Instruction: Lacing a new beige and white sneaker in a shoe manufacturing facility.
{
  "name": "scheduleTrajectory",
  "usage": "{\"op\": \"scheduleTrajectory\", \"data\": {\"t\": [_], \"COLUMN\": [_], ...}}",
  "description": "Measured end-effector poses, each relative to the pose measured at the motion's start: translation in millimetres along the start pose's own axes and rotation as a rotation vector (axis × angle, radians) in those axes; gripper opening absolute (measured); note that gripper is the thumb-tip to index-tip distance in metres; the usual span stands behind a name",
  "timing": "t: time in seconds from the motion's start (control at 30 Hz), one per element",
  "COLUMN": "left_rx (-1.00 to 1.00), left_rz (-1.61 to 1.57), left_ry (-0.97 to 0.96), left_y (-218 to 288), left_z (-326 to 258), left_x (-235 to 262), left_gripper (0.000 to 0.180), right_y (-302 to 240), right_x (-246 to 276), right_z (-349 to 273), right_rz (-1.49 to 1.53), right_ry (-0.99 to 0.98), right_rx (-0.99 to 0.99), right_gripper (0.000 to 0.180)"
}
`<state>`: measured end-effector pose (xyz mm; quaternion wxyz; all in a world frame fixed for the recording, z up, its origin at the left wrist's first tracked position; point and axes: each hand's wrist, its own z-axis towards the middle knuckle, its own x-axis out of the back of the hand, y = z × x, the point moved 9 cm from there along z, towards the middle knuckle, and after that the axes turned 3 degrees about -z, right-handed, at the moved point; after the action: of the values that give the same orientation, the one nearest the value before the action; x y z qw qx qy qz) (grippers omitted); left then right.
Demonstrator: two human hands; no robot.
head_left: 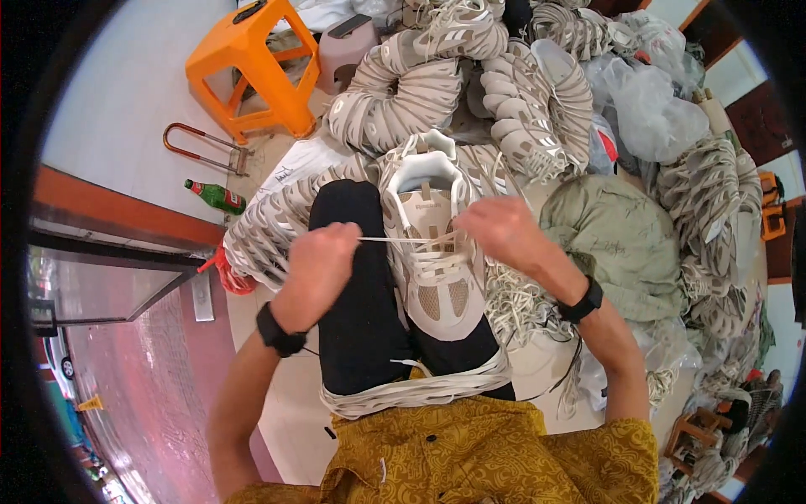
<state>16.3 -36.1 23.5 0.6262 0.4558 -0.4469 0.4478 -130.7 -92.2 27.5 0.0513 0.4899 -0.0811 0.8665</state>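
A beige and white sneaker (447, 321) rests on my right thigh, its toe toward me and its opening away from me. My left hand (321, 267) is closed round one end of a white shoelace (388, 240), which is stretched taut from the shoe's eyelets to the left. On the other side my right hand (504, 233) is pinched at the shoe's upper right edge, with a strand of lace running to its fingers. The lower eyelets are laced across. A bundle of loose white laces (420, 393) lies over my lap.
Curved stacks of similar shoe uppers (395, 92) lie on the floor ahead and at the right. A green sack (617, 244) sits at my right, loose laces (525, 304) beside it. An orange stool (252, 67) and a green bottle (216, 196) stand or lie at the left.
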Motion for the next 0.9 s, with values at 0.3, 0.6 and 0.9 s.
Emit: {"op": "scheduleTrajectory", "data": {"t": [0.3, 0.6, 0.9], "left_rx": [0.205, 0.212, 0.220], "left_rz": [-0.394, -0.291, -0.293], "left_ry": [-0.069, -0.074, -0.085], "left_y": [-56, -42, -40], "left_z": [-18, -8, -8], "left_x": [18, 12, 10], "left_gripper": [0.016, 0.013, 0.012], "right_y": [27, 2, 26], "right_x": [7, -22, -73], "right_z": [-11, -6, -16], "right_rz": [0.181, 0.169, 0.849], "right_ry": [0.043, -0.175, -0.721], "right_rx": [-0.210, -0.247, -0.673], "right_gripper": [0.012, 0.006, 0.014]}}
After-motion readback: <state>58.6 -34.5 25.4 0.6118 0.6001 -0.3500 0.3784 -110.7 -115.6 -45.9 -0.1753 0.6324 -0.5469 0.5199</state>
